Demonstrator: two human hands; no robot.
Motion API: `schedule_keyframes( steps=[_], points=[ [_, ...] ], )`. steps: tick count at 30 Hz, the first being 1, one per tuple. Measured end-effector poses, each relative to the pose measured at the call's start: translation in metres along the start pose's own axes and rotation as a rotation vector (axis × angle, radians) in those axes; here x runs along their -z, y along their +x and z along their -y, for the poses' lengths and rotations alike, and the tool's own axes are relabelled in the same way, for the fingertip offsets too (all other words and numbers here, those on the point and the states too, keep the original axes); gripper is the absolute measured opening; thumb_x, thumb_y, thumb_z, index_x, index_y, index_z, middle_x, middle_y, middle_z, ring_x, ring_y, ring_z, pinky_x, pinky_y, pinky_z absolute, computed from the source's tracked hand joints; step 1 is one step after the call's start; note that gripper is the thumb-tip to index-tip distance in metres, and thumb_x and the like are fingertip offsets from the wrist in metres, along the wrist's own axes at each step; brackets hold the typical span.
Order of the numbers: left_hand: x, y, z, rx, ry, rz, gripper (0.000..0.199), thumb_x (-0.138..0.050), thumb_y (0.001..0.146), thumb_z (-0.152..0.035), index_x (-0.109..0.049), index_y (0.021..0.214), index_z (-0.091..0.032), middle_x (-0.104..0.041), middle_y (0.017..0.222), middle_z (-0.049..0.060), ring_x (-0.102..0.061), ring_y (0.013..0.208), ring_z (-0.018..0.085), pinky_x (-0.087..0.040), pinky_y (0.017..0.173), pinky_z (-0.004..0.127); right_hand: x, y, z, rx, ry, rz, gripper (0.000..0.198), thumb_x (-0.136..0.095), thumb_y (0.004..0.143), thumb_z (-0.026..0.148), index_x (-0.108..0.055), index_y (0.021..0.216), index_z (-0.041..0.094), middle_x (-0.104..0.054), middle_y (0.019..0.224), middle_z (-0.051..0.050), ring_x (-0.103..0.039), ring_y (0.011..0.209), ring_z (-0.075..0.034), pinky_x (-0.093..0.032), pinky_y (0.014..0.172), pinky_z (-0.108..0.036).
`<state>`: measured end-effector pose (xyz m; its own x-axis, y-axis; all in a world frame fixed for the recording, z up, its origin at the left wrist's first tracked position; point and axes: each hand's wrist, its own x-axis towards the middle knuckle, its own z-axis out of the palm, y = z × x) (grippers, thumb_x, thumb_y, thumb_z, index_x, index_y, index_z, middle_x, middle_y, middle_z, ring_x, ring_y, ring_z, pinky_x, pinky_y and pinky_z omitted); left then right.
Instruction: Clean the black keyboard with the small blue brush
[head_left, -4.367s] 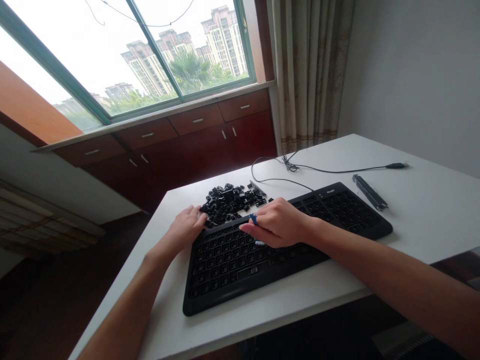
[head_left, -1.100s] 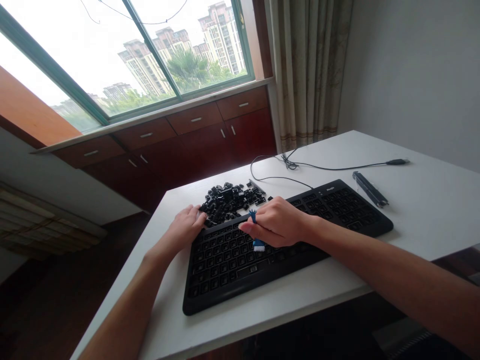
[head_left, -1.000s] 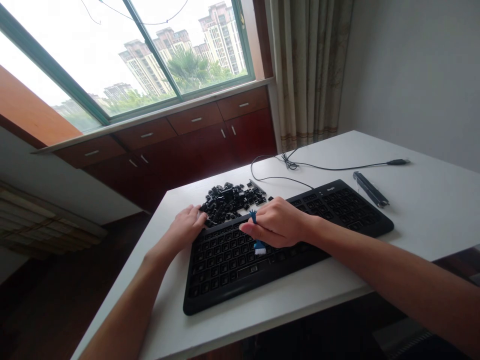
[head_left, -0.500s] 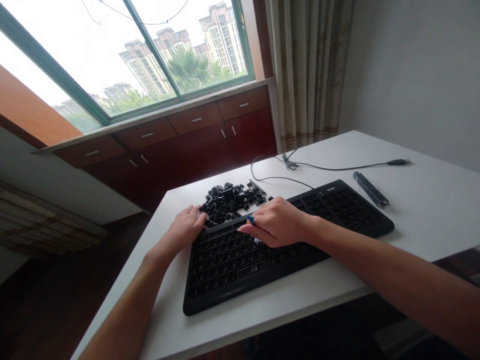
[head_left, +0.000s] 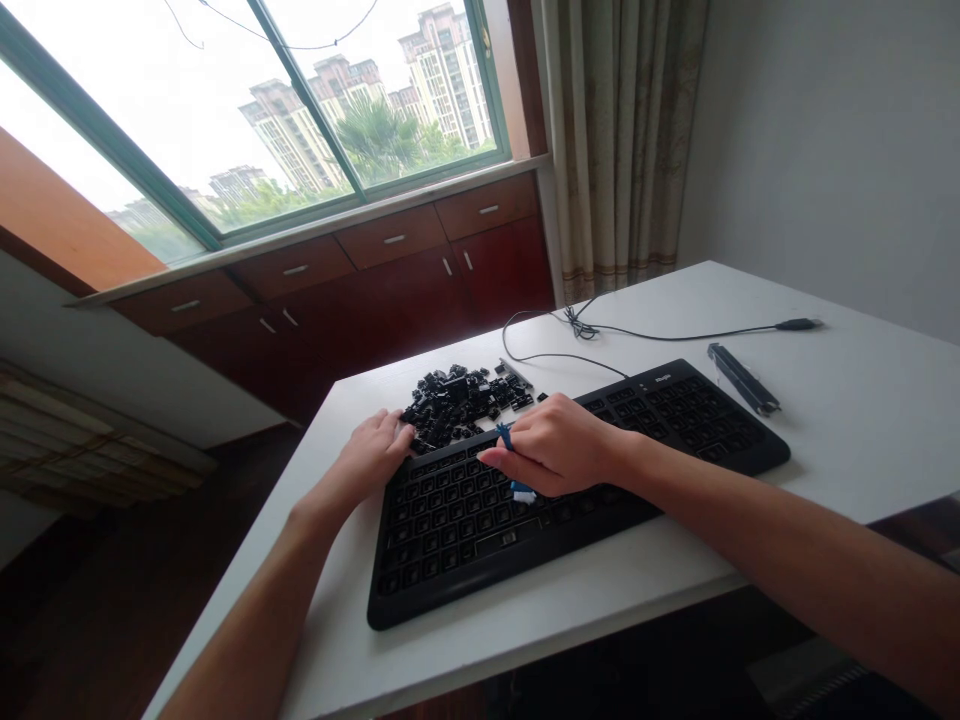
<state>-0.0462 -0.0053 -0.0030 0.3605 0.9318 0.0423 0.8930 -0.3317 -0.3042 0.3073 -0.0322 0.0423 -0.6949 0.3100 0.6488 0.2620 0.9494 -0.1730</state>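
Observation:
A black keyboard (head_left: 465, 548) with its keycaps off lies slantwise on the white table, open key sockets showing. At its far left corner my left hand (head_left: 379, 445) grips the edge, the fingertips beside a heap of loose black keycaps (head_left: 450, 403). My right hand (head_left: 559, 445) is closed in a fist around a small blue brush (head_left: 517, 487) over the middle of the keyboard. White bristles poke out below the fist and a blue end shows above the thumb; the rest of the brush is hidden in my palm.
Behind the keyboard a black cable (head_left: 690, 336) runs across the table (head_left: 847, 420) to its plug. A dark, narrow bar-shaped piece (head_left: 742, 380) lies right of the keyboard. Wooden cabinets (head_left: 390, 300) stand beneath the window, beyond the table's far edge.
The brush's bristle end has shifted slightly toward me and to the right, with more of its blue part showing. My left hand and the keyboard are almost unmoved.

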Motion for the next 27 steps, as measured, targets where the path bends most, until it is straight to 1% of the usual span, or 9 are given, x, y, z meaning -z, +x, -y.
schedule_keyframes(
  steps=[4,9,13,16,18,21,25,27],
  points=[
    [-0.0036,0.0006,0.0015,-0.008,0.009,-0.041,0.035,-0.039,0.093,-0.023,-0.066,0.113,-0.014,-0.061,0.133,0.018,-0.05,0.13,0.034,-0.041,0.107,0.054,-0.0007,0.0002,0.0001,0.0,-0.026,-0.009,0.055,-0.036,0.103,0.043,-0.051,0.058,0.016,-0.048,0.051,0.003,-0.037,0.046,-0.006,-0.019,0.05,-0.025],
    [-0.0028,0.0012,0.002,0.01,0.003,-0.011,0.038,-0.038,0.093,-0.023,-0.065,0.117,-0.012,-0.059,0.134,0.021,-0.049,0.131,0.035,-0.042,0.106,0.052,-0.0013,-0.0002,-0.0001,0.0,-0.062,-0.026,0.054,-0.037,0.103,0.044,-0.052,0.06,0.016,-0.049,0.052,0.003,-0.038,0.047,-0.007,-0.019,0.05,-0.026],
    [-0.0036,0.001,0.0019,0.005,0.007,0.017,0.043,-0.034,0.094,-0.026,-0.063,0.121,-0.009,-0.055,0.139,0.024,-0.045,0.135,0.037,-0.037,0.11,0.053,-0.0004,-0.0007,-0.0001,0.002,-0.024,-0.02,0.053,-0.038,0.103,0.044,-0.05,0.059,0.016,-0.048,0.052,0.004,-0.036,0.047,-0.006,-0.019,0.05,-0.026],
    [-0.0041,0.0019,0.0012,0.075,-0.021,0.05,0.048,-0.031,0.096,-0.03,-0.059,0.127,-0.005,-0.053,0.141,0.024,-0.042,0.137,0.036,-0.035,0.112,0.05,0.0007,-0.0009,-0.0003,0.004,0.008,0.001,0.053,-0.036,0.103,0.043,-0.05,0.06,0.016,-0.048,0.053,0.004,-0.036,0.048,-0.006,-0.019,0.05,-0.025],
    [-0.0033,0.0024,0.0006,0.103,-0.049,0.057,0.049,-0.032,0.096,-0.031,-0.057,0.129,-0.006,-0.053,0.142,0.023,-0.041,0.138,0.036,-0.035,0.112,0.05,0.0012,-0.0008,-0.0006,0.004,0.02,0.011,0.053,-0.035,0.104,0.043,-0.05,0.06,0.016,-0.047,0.053,0.004,-0.035,0.048,-0.006,-0.019,0.051,-0.025],
    [-0.0006,0.0022,-0.0006,0.078,-0.051,0.067,0.047,-0.033,0.096,-0.028,-0.058,0.129,-0.008,-0.053,0.143,0.022,-0.041,0.139,0.036,-0.034,0.112,0.052,0.0016,-0.0005,-0.0007,0.003,0.024,0.017,0.053,-0.034,0.104,0.042,-0.05,0.06,0.016,-0.048,0.054,0.004,-0.035,0.048,-0.006,-0.019,0.051,-0.025],
    [0.0014,0.0008,-0.0012,0.051,-0.004,0.089,0.046,-0.032,0.097,-0.026,-0.058,0.128,-0.004,-0.05,0.144,0.025,-0.041,0.139,0.037,-0.034,0.113,0.052,0.0016,0.0,-0.0003,0.001,0.031,0.015,0.053,-0.035,0.103,0.042,-0.049,0.06,0.017,-0.048,0.054,0.004,-0.036,0.048,-0.006,-0.019,0.051,-0.026],
    [0.0009,0.0003,-0.0005,0.039,0.01,0.082,0.044,-0.033,0.096,-0.025,-0.059,0.127,-0.006,-0.051,0.144,0.024,-0.041,0.139,0.037,-0.034,0.113,0.052,0.0014,0.0,-0.0003,0.001,0.03,0.018,0.053,-0.034,0.104,0.043,-0.05,0.06,0.017,-0.049,0.054,0.004,-0.036,0.048,-0.006,-0.019,0.051,-0.026]
  ],
)
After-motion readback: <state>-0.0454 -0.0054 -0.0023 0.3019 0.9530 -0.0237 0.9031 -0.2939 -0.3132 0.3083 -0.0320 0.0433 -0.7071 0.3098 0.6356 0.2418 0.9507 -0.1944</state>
